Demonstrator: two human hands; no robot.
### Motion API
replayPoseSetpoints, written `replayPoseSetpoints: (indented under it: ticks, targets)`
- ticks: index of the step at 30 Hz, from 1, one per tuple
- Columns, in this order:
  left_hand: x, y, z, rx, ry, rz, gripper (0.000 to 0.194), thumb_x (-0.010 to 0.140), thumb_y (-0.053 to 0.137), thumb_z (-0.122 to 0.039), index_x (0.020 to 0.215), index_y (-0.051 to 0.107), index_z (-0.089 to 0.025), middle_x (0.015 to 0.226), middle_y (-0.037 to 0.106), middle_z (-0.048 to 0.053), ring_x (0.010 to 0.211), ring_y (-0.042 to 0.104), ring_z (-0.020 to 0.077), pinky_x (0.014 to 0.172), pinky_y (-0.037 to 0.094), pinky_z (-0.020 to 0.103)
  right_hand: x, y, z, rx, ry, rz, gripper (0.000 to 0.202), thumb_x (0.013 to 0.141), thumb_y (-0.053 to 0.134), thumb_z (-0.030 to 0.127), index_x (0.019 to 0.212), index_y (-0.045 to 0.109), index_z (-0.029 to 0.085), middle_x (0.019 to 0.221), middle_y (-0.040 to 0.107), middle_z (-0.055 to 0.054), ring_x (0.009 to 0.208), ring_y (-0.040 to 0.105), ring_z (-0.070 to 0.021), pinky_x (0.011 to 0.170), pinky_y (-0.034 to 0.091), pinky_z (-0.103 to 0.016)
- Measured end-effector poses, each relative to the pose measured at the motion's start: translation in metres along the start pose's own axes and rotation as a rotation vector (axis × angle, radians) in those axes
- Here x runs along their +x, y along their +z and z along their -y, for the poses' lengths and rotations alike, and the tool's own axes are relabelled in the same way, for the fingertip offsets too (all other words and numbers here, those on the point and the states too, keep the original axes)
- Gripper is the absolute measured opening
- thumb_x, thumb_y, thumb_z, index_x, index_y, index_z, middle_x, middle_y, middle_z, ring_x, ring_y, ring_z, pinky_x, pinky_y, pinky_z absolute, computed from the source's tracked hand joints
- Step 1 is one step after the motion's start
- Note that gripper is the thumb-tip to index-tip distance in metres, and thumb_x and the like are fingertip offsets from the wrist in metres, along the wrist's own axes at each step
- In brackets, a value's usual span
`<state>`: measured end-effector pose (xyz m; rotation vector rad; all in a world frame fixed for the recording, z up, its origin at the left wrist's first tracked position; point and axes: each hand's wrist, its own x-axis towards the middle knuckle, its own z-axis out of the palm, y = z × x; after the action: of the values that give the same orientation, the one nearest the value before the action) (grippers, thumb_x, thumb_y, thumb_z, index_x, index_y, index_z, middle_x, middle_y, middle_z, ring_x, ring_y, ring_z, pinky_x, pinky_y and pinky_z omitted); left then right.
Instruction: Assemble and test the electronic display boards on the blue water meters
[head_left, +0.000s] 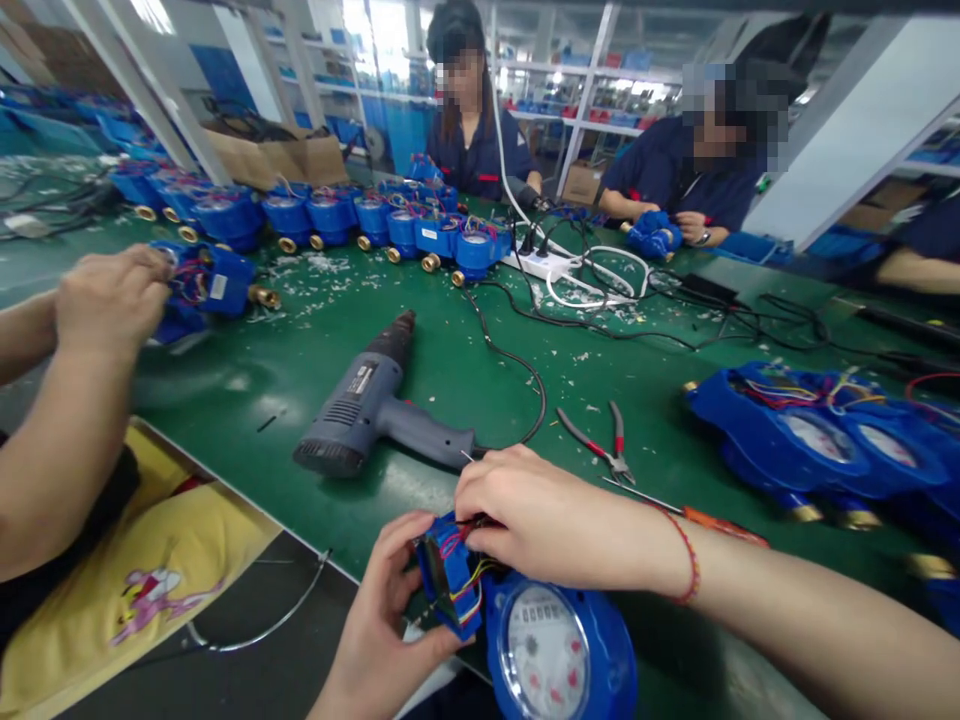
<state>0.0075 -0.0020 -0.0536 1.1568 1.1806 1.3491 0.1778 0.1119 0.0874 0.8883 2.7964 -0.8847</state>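
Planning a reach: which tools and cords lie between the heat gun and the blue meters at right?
In the head view: a black cord, pliers and, slightly lower, a screwdriver.

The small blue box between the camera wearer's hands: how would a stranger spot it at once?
On the green table lies a grey heat gun; look below its handle in the picture. There the left hand holds the blue box, the right hand at its wires. Unlike the round-dialled meter beside it, it is angular and open-sided.
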Motion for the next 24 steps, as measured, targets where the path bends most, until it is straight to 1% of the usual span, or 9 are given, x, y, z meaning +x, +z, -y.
replayPoseSetpoints:
  ticks: [3,5,9,11,14,16,18,21,24]
  targets:
    - [0.003,-0.001,-0.006,0.017,0.049,0.004,0.068,0.061,0.086,-0.014,0.119,0.058,-0.036,0.125,0.05,0.004,0.118,0.057,0.0229,0.088,0.055,0.027,-0.001,0.004,-0.002,0.049,-0.004,-0.038,0.013,0.089,0.061,0.018,0.078,0.066,0.014,0.084,0.068,-0.003,0.083,0.059,-0.0155,0.082,0.04,-0.029]
    - [0.004,0.0,-0.009,0.012,0.075,0.003,0.066,0.062,0.085,-0.011,0.118,0.06,-0.036,0.125,0.051,0.004,0.117,0.058,0.0212,0.086,0.055,0.025,-0.002,0.008,-0.004,0.081,-0.015,-0.092,0.012,0.088,0.062,0.016,0.077,0.066,0.015,0.083,0.067,-0.002,0.083,0.06,-0.0149,0.082,0.04,-0.028]
    - [0.004,0.001,-0.007,-0.015,0.085,0.014,0.066,0.063,0.083,-0.008,0.119,0.059,-0.035,0.125,0.057,0.004,0.117,0.06,0.0225,0.084,0.057,0.025,-0.003,0.011,-0.003,0.131,-0.002,-0.177,0.013,0.083,0.065,0.01,0.07,0.065,0.014,0.083,0.065,-0.001,0.081,0.058,-0.0135,0.079,0.041,-0.027]
    - [0.003,0.001,-0.005,-0.039,0.058,0.026,0.068,0.062,0.084,-0.009,0.119,0.059,-0.034,0.123,0.061,0.005,0.115,0.062,0.0239,0.081,0.058,0.026,-0.002,0.009,-0.002,0.157,0.015,-0.18,0.015,0.083,0.065,0.009,0.068,0.064,0.014,0.083,0.064,-0.001,0.078,0.057,-0.0123,0.078,0.041,-0.026]
    - [0.003,0.003,-0.006,-0.063,0.015,0.004,0.069,0.06,0.086,-0.011,0.119,0.058,-0.032,0.121,0.063,0.006,0.112,0.063,0.0246,0.076,0.059,0.025,-0.001,0.007,-0.002,0.13,0.031,-0.175,0.015,0.084,0.064,0.01,0.07,0.064,0.014,0.082,0.062,-0.001,0.079,0.056,-0.0133,0.078,0.041,-0.027]
    - [0.004,0.005,-0.01,-0.064,0.009,-0.011,0.068,0.059,0.087,-0.011,0.118,0.059,-0.031,0.117,0.065,0.005,0.108,0.064,0.0228,0.075,0.059,0.023,-0.001,0.008,-0.003,0.103,0.039,-0.17,0.013,0.086,0.063,0.012,0.073,0.065,0.015,0.082,0.063,-0.002,0.08,0.056,-0.0146,0.079,0.04,-0.028]
    - [0.006,0.006,-0.015,-0.049,0.008,0.01,0.069,0.058,0.087,-0.009,0.117,0.059,-0.031,0.114,0.066,0.003,0.104,0.066,0.0203,0.076,0.059,0.023,-0.003,0.008,-0.004,0.098,0.049,-0.166,0.012,0.087,0.062,0.014,0.075,0.066,0.015,0.084,0.064,-0.002,0.082,0.057,-0.0154,0.079,0.04,-0.029]
    - [0.006,0.007,-0.018,-0.017,0.01,0.039,0.072,0.057,0.088,-0.009,0.118,0.058,-0.03,0.113,0.066,0.003,0.105,0.066,0.0201,0.077,0.058,0.022,-0.006,0.006,-0.003,0.109,0.058,-0.163,0.013,0.088,0.062,0.015,0.075,0.066,0.016,0.083,0.065,-0.003,0.082,0.058,-0.0155,0.079,0.04,-0.029]
    - [0.003,0.006,-0.016,0.025,-0.007,0.002,0.07,0.059,0.088,-0.014,0.12,0.056,-0.027,0.115,0.063,0.006,0.105,0.065,0.0229,0.077,0.059,0.025,-0.011,0.005,0.003,0.112,0.064,-0.147,0.016,0.09,0.06,0.015,0.075,0.065,0.015,0.082,0.064,-0.002,0.082,0.057,-0.0145,0.081,0.04,-0.03]
